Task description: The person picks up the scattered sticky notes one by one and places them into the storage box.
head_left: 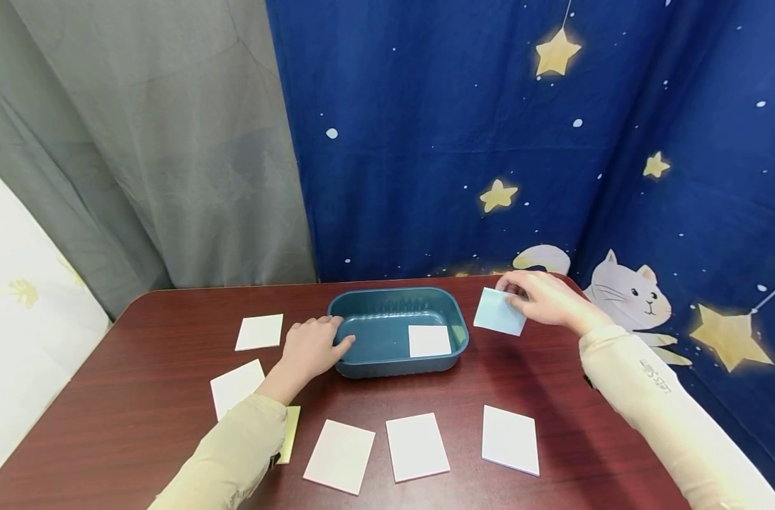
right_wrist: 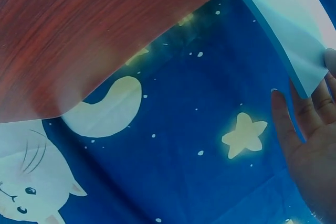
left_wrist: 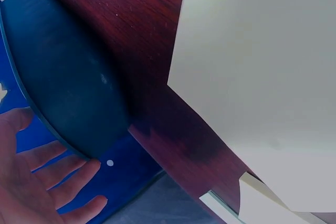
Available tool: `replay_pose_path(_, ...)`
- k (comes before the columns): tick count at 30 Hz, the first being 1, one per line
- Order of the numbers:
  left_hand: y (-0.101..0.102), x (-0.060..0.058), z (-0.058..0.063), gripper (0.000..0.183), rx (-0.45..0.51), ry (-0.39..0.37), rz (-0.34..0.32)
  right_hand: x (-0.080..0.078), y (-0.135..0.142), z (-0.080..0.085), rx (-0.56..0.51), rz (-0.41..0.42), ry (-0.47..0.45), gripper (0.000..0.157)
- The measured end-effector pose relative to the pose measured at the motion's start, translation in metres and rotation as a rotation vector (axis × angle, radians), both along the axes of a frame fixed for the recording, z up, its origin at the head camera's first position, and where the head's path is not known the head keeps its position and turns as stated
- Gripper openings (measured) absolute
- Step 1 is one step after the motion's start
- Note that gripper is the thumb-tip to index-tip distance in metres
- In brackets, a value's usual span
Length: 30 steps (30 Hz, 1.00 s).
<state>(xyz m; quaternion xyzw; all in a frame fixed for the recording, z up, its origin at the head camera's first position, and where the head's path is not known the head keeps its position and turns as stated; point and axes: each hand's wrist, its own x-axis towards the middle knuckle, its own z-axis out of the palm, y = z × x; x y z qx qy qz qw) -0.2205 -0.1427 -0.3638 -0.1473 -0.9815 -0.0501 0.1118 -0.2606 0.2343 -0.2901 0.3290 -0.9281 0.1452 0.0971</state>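
A dark teal plastic basin (head_left: 394, 370) stands near the far edge of the table with a white square note pad (head_left: 429, 341) lying inside, toward its right end. My left hand (head_left: 312, 347) rests at the basin's left rim, fingers fairly straight and thumb reaching over the edge. In the left wrist view, that hand's fingers (left_wrist: 73, 187) meet the rim beside the basin's outer wall (left_wrist: 63, 77). To the right of the basin, my right hand (head_left: 540, 296) pinches a light blue note pad (head_left: 499, 312) above the table. The right wrist view shows this pad's thick edge (right_wrist: 273, 40) between thumb and fingers.
In front of the basin lie a pinkish pad (head_left: 340, 457), a white pad (head_left: 417, 448) and another pad (head_left: 510, 439). On the left are two pale pads (head_left: 259, 332) and a yellow pad (head_left: 290, 433), partly under my left forearm. Curtains (head_left: 426, 177) hang behind the table (head_left: 139, 382).
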Motion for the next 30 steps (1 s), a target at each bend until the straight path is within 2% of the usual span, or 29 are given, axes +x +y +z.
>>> replay_pose_path(6,-0.001,0.0,0.0,0.048,0.004,0.008,0.0,-0.001,-0.009,0.005,0.006,0.012,0.027,0.012)
replay_pose_path(30,-0.002,-0.001,-0.001,0.048,0.022,0.0,-0.006,-0.007,-0.045,0.011,0.003,0.052,0.035,0.012)
